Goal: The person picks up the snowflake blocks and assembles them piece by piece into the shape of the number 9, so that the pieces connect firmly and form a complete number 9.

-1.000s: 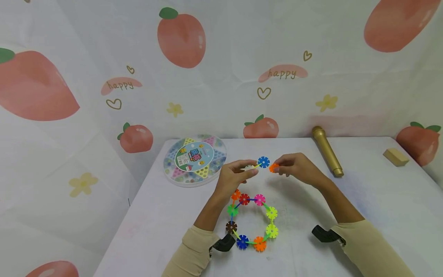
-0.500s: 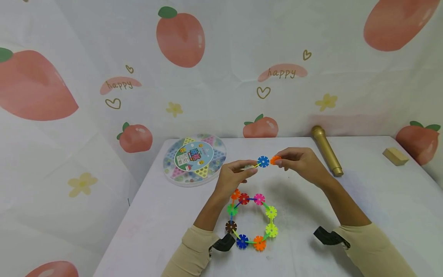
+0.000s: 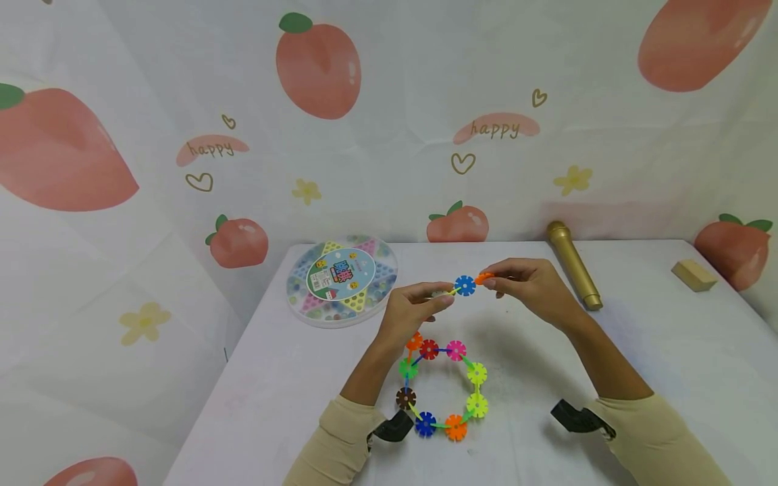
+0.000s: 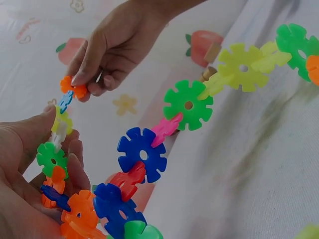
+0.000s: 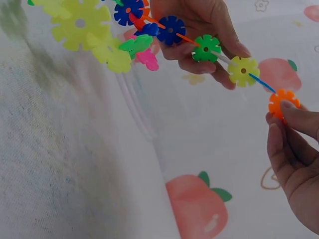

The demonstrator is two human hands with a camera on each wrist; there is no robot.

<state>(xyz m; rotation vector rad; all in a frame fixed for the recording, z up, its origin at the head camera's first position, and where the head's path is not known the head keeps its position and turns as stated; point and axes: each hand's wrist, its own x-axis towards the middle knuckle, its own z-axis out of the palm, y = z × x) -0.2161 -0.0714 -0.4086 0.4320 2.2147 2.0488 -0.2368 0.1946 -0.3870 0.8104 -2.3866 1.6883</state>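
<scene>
A strand of slotted plastic snowflake discs, joined edge to edge, hangs from my left hand. Its thumb and fingers pinch the strand around a yellow disc and a white one. Past those fingertips sticks out a blue disc at the strand's end. My right hand pinches an orange disc between thumb and fingers, and that disc meets the blue disc's edge. How deep their slots overlap is hard to tell. Below both hands, more linked discs make a colourful ring, partly behind the left forearm.
A round Chinese checkers board lies at the table's back left. Behind the right hand is a gold microphone-shaped object. A small wooden block sits at the far right. A peach-printed cloth hangs behind the white table.
My right hand has risen and brought the orange disc up against the blue disc. The orange disc has turned closer to edge-on. The left hand has hardly moved.
</scene>
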